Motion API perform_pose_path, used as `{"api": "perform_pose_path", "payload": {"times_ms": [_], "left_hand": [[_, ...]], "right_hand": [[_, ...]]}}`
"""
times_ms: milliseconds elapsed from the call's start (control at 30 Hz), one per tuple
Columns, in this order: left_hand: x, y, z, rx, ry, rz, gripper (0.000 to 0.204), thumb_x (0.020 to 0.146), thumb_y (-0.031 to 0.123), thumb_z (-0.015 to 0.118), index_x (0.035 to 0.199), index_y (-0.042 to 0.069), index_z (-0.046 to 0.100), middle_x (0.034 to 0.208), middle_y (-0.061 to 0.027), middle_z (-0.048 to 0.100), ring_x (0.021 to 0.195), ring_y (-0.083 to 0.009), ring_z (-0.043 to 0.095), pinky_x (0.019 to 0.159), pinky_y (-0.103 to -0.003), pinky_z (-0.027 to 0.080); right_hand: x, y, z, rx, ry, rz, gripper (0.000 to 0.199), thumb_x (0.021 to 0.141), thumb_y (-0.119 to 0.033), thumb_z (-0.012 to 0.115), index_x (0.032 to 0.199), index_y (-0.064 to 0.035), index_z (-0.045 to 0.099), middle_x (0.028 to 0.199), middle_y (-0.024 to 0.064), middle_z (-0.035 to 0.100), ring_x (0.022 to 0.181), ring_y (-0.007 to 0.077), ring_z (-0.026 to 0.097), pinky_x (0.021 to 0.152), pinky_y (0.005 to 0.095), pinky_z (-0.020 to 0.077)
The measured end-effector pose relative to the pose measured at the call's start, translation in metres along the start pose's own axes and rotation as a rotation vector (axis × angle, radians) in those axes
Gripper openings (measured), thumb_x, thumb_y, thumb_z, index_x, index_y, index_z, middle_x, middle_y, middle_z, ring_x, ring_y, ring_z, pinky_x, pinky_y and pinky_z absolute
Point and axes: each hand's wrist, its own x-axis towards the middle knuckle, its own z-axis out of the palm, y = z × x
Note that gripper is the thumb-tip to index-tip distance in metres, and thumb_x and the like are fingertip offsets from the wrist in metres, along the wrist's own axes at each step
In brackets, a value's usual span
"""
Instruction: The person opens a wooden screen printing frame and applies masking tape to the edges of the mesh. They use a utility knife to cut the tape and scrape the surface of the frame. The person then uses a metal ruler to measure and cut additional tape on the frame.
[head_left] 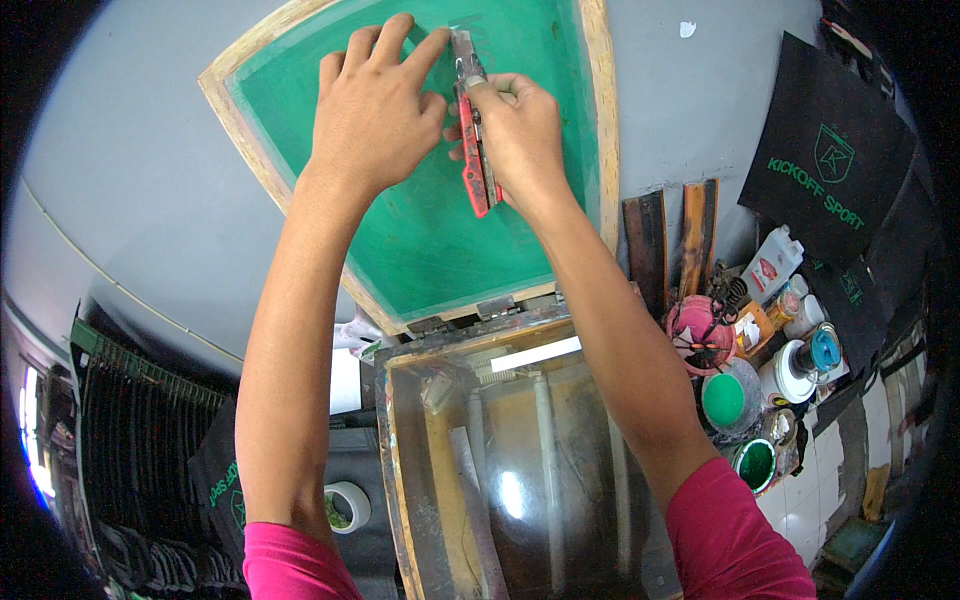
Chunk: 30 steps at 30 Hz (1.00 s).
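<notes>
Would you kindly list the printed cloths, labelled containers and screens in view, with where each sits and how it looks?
Printing screen: under both hands, wooden frame, green mesh.
Black cloth: upper right, green emblem and lettering.
White bottle: right of the screen, red label.
Open ink pots: lower right, round, green inside.
Black printed garment: lower left, green print.
Tape roll: lower left, white.

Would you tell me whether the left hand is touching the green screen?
Touching: the head view shows the left hand pressed flat on the green screen.
</notes>
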Motion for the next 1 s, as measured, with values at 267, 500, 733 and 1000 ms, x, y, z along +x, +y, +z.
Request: {"api": "perform_pose_path", "payload": {"times_ms": [267,500,733,1000], "left_hand": [[0.0001,-0.0002,-0.0005,-0.005,-0.007,-0.003,0.059,0.085,0.022,0.06,0.144,0.022,0.056,0.145,-0.0097,0.052,0.133,-0.03,0.048,0.108,-0.047,0.038],[0.0,-0.0015,0.0003,-0.01,-0.005,0.001,0.058,0.085,0.023,0.06,0.143,0.022,0.056,0.145,-0.0097,0.052,0.133,-0.03,0.048,0.108,-0.047,0.038],[-0.0005,-0.0013,0.0004,-0.006,-0.01,0.003,0.059,0.086,0.023,0.06,0.144,0.022,0.055,0.145,-0.0097,0.051,0.134,-0.0299,0.048,0.109,-0.047,0.037],[-0.001,-0.0009,0.0012,-0.002,0.0,0.003,0.059,0.085,0.023,0.061,0.144,0.022,0.055,0.145,-0.0102,0.052,0.134,-0.0304,0.048,0.11,-0.047,0.037]], "right_hand": [[0.001,0.0002,-0.0016,-0.026,0.018,-0.004,0.026,0.097,-0.014,0.059,0.105,0.0098,0.062,0.081,0.015,0.07,0.062,0.0211,0.072,0.049,0.0349,0.0574],[0.001,-0.0005,-0.0023,-0.03,0.009,-0.013,0.026,0.096,-0.013,0.059,0.106,0.0107,0.061,0.081,0.0155,0.07,0.062,0.0213,0.072,0.05,0.0347,0.0577],[0.0014,-0.0015,-0.0028,-0.027,0.012,-0.006,0.026,0.096,-0.013,0.059,0.106,0.0107,0.062,0.081,0.0154,0.071,0.062,0.0212,0.072,0.049,0.0344,0.0576],[0.0017,-0.0008,-0.0036,-0.027,0.008,-0.005,0.027,0.096,-0.014,0.06,0.107,0.0107,0.062,0.08,0.0153,0.071,0.062,0.021,0.072,0.049,0.0344,0.0575]]}}
